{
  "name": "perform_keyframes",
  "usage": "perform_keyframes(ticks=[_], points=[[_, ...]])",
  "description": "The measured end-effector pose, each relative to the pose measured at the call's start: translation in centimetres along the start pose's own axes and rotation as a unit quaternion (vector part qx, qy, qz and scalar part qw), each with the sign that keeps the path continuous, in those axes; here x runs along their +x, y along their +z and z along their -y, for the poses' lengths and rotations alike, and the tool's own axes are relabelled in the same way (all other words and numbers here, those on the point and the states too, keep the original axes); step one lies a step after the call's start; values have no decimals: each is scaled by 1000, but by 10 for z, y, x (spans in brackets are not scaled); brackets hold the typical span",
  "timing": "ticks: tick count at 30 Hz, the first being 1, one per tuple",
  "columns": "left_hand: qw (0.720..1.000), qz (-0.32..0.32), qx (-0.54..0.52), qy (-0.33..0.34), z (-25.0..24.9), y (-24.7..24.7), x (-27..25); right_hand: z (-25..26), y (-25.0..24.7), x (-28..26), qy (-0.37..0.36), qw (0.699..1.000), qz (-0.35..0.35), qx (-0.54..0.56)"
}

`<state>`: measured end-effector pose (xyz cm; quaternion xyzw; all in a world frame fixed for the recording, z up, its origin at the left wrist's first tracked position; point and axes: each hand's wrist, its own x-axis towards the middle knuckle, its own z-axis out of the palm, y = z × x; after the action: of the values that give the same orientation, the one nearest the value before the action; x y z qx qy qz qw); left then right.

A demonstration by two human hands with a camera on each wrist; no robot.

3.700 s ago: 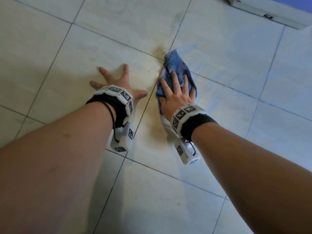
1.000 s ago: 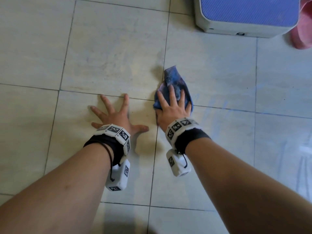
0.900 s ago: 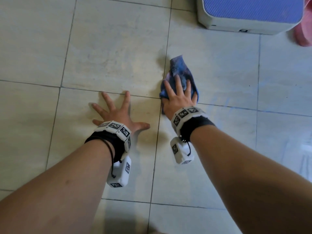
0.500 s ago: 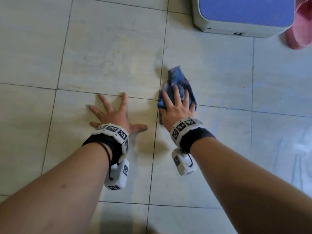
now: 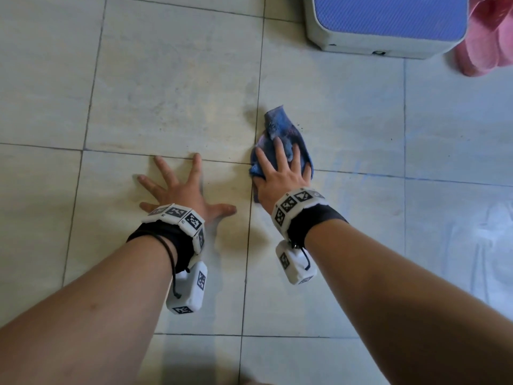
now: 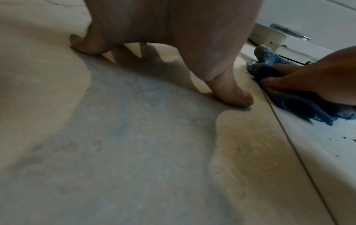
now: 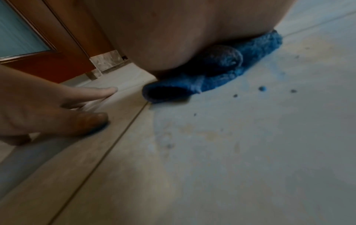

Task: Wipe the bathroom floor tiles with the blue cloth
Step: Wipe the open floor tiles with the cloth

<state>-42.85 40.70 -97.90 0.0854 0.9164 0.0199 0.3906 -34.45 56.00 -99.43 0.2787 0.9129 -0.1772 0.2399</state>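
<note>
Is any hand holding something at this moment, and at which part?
The right hand presses the blue cloth flat, covering its near end. The left hand only rests on the floor tiles.

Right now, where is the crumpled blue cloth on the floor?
In the head view, the crumpled blue cloth lies right of centre under the right hand, beside a grout crossing of the pale floor tiles.

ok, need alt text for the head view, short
Seen from above, a person's right hand presses a crumpled blue cloth flat onto pale floor tiles, while the left hand rests beside it with fingers spread on the bare tile. A blue-topped white box and something pink sit at the far edge.
</note>
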Motion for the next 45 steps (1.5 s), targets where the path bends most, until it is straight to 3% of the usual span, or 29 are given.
perform_keyframes(ticks=[6, 10, 14, 19, 22, 26, 31, 34, 40, 45], points=[[1000, 2, -1, 5, -1, -2, -3, -25, -27, 31, 52, 998, -13, 28], [1000, -3, -5, 7, -1, -1, -3, -25, -13, 10, 111, 991, -37, 57], [1000, -5, 2, 3, 0, 0, 0, 13, 12, -22, 48, 998, 19, 48], [1000, -3, 5, 1, -2, -2, -2, 5, -13, 23, 11, 999, 6, 44], [1000, 2, 9, 0, -3, -3, -4, -23, -34, 41, 67, 995, 1, 70], [1000, -6, 2, 5, -1, 0, -3, -33, -26, 24, 136, 986, -41, 85], [1000, -14, 4, 6, 0, 3, 0, 22, 8, -7, 24, 998, 22, 53], [1000, -9, 9, 3, 0, 1, -1, 10, -3, 17, 9, 999, 9, 44], [1000, 2, 6, 4, -2, -3, -5, -29, -28, 39, 122, 987, -46, 98], [1000, 10, 4, 5, -2, -4, -4, -30, -30, 38, 148, 983, -40, 99]])
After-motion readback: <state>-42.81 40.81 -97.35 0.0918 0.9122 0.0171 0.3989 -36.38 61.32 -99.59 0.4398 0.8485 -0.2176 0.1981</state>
